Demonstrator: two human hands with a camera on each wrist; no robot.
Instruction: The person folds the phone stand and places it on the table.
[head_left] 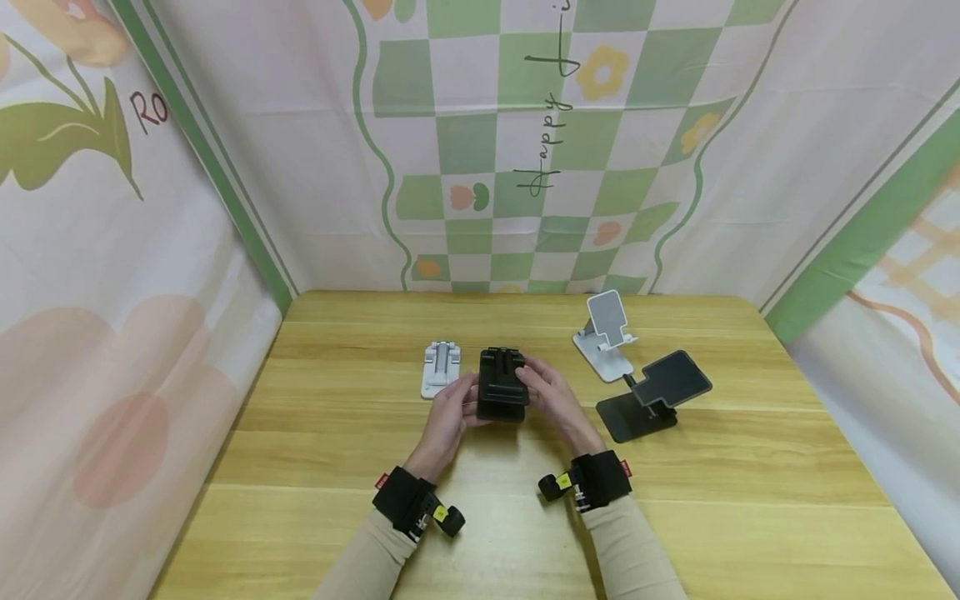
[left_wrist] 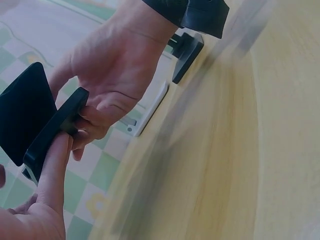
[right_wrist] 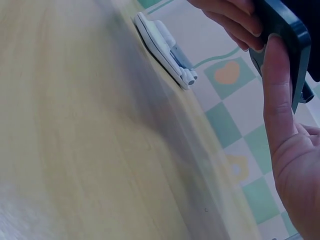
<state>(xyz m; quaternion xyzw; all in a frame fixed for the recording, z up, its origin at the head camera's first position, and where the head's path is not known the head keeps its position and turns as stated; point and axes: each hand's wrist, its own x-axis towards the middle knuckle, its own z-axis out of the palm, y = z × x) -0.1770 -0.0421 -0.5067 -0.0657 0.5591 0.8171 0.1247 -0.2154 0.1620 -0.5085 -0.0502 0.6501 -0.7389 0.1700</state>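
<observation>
While the left hand (head_left: 450,414) and right hand (head_left: 557,400) grip the black folding phone stand (head_left: 501,390) above the table (head_left: 300,492), right of the folded white stand (head_left: 442,365), lopsided pulling could twist it loose.

I am wearing long, plain beige sleeves: the left sleeve (head_left: 367,557) toward the desk's (head_left: 277,500) left edge, the right sleeve (head_left: 633,543) toward its right edge. At the wrists I am wearing wide black bands, the left band (head_left: 396,496) showing a red tag (head_left: 382,481) on its outer side and the right band (head_left: 606,477) showing a matching one. On the inner sides they are carrying stubby, rounded black cameras (head_left: 551,487), with yellow labels (head_left: 564,481) and small white markings (head_left: 579,498). I am leaving my left grip (head_left: 447,412) and right grip (head_left: 553,396) bare.
</observation>
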